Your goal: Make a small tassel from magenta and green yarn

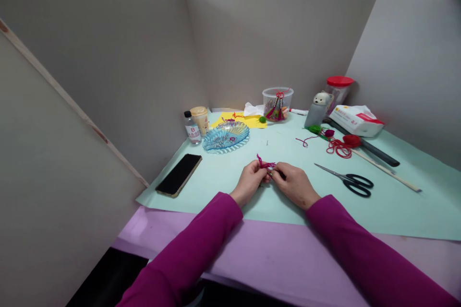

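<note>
From magenta sleeves (212, 223) crossing the near edge of the counter (262, 247), holds magenta yarn (264, 165) inboard of that edge in closed fingers (282, 169) of left hand (251, 181) and right hand (296, 184), presumably to steady strands, with scissors (345, 178) toward the right edge, apparently for reach.

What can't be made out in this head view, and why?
Head view: part of the magenta thread, hidden by the left grip and right grip.
Head view: small pieces in the blue dish, too small to identify.
Head view: part of the red-lidded jar, hidden by the bear-topped bottle.
</note>
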Action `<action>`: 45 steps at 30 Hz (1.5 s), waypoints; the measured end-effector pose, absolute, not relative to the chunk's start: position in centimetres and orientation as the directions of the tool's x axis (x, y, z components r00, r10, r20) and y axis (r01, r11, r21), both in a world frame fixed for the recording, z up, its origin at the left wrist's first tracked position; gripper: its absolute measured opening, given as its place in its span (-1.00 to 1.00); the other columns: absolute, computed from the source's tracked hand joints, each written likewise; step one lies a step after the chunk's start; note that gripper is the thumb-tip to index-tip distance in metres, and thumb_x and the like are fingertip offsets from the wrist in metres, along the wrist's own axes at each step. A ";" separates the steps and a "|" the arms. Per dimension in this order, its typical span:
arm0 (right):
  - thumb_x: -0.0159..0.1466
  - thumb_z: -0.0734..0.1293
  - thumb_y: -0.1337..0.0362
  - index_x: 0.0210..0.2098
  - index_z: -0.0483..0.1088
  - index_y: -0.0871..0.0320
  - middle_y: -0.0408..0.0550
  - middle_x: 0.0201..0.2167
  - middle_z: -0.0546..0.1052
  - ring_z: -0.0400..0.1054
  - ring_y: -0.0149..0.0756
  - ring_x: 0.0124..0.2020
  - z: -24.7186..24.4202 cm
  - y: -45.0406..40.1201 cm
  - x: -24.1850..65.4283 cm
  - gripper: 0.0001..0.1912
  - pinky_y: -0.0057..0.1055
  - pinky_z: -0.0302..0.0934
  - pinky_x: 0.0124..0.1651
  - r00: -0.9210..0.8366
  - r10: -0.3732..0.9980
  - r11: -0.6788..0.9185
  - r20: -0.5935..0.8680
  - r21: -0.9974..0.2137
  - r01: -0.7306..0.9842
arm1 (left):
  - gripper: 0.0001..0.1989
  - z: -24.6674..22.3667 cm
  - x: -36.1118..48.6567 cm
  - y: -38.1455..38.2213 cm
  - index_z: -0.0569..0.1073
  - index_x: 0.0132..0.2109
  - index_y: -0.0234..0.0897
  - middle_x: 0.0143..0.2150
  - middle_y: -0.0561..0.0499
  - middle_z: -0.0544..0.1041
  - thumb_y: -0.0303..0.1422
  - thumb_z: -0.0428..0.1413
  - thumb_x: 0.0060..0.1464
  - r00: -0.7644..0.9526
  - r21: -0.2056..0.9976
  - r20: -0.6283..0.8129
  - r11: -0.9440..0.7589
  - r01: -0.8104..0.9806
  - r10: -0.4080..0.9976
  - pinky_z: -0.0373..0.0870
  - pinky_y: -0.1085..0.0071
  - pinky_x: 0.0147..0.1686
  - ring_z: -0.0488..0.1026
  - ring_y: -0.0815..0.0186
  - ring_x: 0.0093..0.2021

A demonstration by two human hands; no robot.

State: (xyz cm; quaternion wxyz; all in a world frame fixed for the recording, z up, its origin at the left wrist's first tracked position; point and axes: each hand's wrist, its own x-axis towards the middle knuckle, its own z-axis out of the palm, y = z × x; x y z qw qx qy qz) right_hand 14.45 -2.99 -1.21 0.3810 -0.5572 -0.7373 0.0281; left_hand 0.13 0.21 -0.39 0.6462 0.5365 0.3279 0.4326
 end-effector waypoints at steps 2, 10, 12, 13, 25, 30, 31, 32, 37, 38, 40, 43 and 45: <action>0.22 0.16 0.22 -0.42 0.32 0.13 -0.13 -0.49 0.42 0.24 -0.38 -0.49 -1.1 -3.0 14.5 -0.83 -0.45 0.05 -0.38 -0.003 0.839 0.331 0.545 -0.506 0.797 | -0.88 -0.4 0.1 0.1 0.36 -0.30 -0.36 -0.50 0.07 0.38 -0.48 0.08 -0.07 0.413 0.979 0.043 0.044 -0.199 0.910 0.22 0.51 -0.45 0.30 0.47 -0.52; 0.22 0.15 0.20 -0.40 0.36 0.12 -0.17 -0.59 0.39 0.21 -0.39 -0.56 -1.4 -2.5 14.8 -0.80 -0.47 0.04 -0.44 0.065 0.882 0.284 0.466 -0.636 0.717 | -0.82 -0.4 0.1 0.2 0.36 -0.23 -0.35 -0.52 0.08 0.37 -0.43 0.09 -0.07 0.445 0.985 0.051 0.029 -0.173 0.894 0.23 0.50 -0.45 0.31 0.46 -0.54; 0.23 0.14 0.20 -0.41 0.33 0.13 -0.15 -0.54 0.41 0.22 -0.39 -0.53 -1.5 -2.5 14.8 -0.80 -0.46 0.04 -0.41 0.073 0.867 0.284 0.493 -0.609 0.741 | -0.86 -0.4 0.1 0.2 0.34 -0.27 -0.34 -0.52 0.08 0.37 -0.39 0.07 -0.01 0.445 0.985 0.037 0.043 -0.168 0.895 0.23 0.50 -0.48 0.30 0.47 -0.56; 0.23 0.14 0.19 -0.41 0.32 0.13 -0.14 -0.53 0.41 0.22 -0.38 -0.52 -1.6 -2.5 14.8 -0.79 -0.46 0.04 -0.40 0.072 0.862 0.284 0.503 -0.595 0.752 | -0.88 -0.4 0.1 0.1 0.33 -0.29 -0.33 -0.52 0.08 0.36 -0.36 0.06 0.01 0.446 0.986 0.031 0.045 -0.158 0.895 0.22 0.51 -0.49 0.29 0.48 -0.57; 0.24 0.14 0.17 -0.41 0.30 0.12 -0.16 -0.54 0.39 0.19 -0.38 -0.53 -1.6 -2.5 14.8 -0.80 -0.45 0.03 -0.40 0.085 0.848 0.278 0.523 -0.576 0.769 | -0.80 0.2 0.1 -0.3 0.25 -0.43 -0.29 -0.59 0.12 0.31 -0.28 0.09 -0.01 0.439 0.997 -0.003 0.035 -0.065 0.899 0.14 0.55 -0.60 0.23 0.50 -0.64; 0.21 0.18 0.13 -0.23 0.27 0.12 -0.22 -0.59 0.34 0.19 -0.38 -0.57 -1.1 -3.0 14.4 -0.78 -0.46 0.05 -0.43 0.191 0.831 0.239 0.522 -0.646 0.725 | -0.79 0.3 0.1 -0.3 0.23 -0.45 -0.28 -0.61 0.12 0.31 -0.29 0.11 -0.03 0.420 0.994 -0.005 0.051 -0.098 0.908 0.13 0.54 -0.61 0.22 0.50 -0.65; 0.22 0.16 0.13 -0.25 0.26 0.12 -0.21 -0.58 0.35 0.20 -0.38 -0.57 -1.0 -3.1 14.4 -0.79 -0.46 0.05 -0.42 0.200 0.819 0.247 0.538 -0.644 0.724 | -0.78 0.3 0.1 -0.3 0.23 -0.45 -0.28 -0.60 0.12 0.32 -0.29 0.12 -0.04 0.416 0.993 -0.003 0.051 -0.105 0.909 0.12 0.54 -0.61 0.22 0.50 -0.64; 0.23 0.14 0.14 -0.30 0.26 0.11 -0.20 -0.57 0.35 0.20 -0.38 -0.56 -0.9 -3.1 14.4 -0.81 -0.46 0.05 -0.42 0.190 0.810 0.263 0.555 -0.633 0.728 | -0.78 0.3 0.1 -0.3 0.23 -0.45 -0.28 -0.60 0.12 0.32 -0.28 0.13 -0.05 0.413 0.992 0.000 0.050 -0.112 0.911 0.13 0.54 -0.61 0.22 0.49 -0.64; 0.21 0.16 0.22 -0.47 0.24 0.10 -0.19 -0.57 0.35 0.16 -0.42 -0.56 -1.1 -3.2 14.2 -0.85 -0.47 0.02 -0.43 0.066 0.815 0.330 0.576 -0.554 0.764 | -0.80 -0.1 0.2 0.0 0.27 -0.40 -0.29 -0.55 0.11 0.33 -0.30 0.15 -0.08 0.401 0.988 0.009 0.054 -0.145 0.916 0.17 0.55 -0.59 0.24 0.50 -0.62; 0.20 0.17 0.23 -0.47 0.24 0.10 -0.20 -0.57 0.35 0.15 -0.42 -0.55 -1.2 -3.2 14.2 -0.86 -0.48 0.02 -0.43 0.057 0.817 0.329 0.574 -0.545 0.771 | -0.80 -0.1 0.1 0.0 0.27 -0.39 -0.30 -0.55 0.11 0.33 -0.31 0.14 -0.08 0.400 0.987 0.008 0.055 -0.148 0.917 0.17 0.55 -0.59 0.24 0.51 -0.62; 0.19 0.18 0.24 -0.47 0.23 0.10 -0.21 -0.57 0.35 0.15 -0.42 -0.55 -1.3 -3.2 14.2 -0.87 -0.48 0.01 -0.42 0.048 0.822 0.321 0.568 -0.531 0.784 | -0.82 -0.3 0.1 0.1 0.28 -0.39 -0.30 -0.54 0.11 0.32 -0.32 0.13 -0.07 0.397 0.987 0.004 0.060 -0.149 0.918 0.17 0.55 -0.59 0.24 0.51 -0.62; 0.18 0.17 0.25 -0.48 0.23 0.10 -0.20 -0.56 0.35 0.16 -0.42 -0.55 -1.3 -3.2 14.1 -0.88 -0.47 0.01 -0.41 0.014 0.833 0.325 0.553 -0.510 0.797 | -0.83 -0.3 0.2 0.1 0.28 -0.38 -0.31 -0.53 0.10 0.32 -0.32 0.12 -0.05 0.388 0.985 -0.009 0.076 -0.157 0.922 0.18 0.55 -0.59 0.24 0.51 -0.61; 0.18 0.17 0.26 -0.48 0.24 0.10 -0.19 -0.56 0.37 0.17 -0.41 -0.54 -1.3 -3.2 14.2 -0.88 -0.47 0.00 -0.41 -0.009 0.836 0.333 0.548 -0.496 0.802 | -0.81 -0.2 0.2 0.1 0.29 -0.38 -0.31 -0.52 0.11 0.32 -0.30 0.13 -0.06 0.382 0.984 -0.013 0.081 -0.161 0.924 0.17 0.56 -0.58 0.24 0.52 -0.60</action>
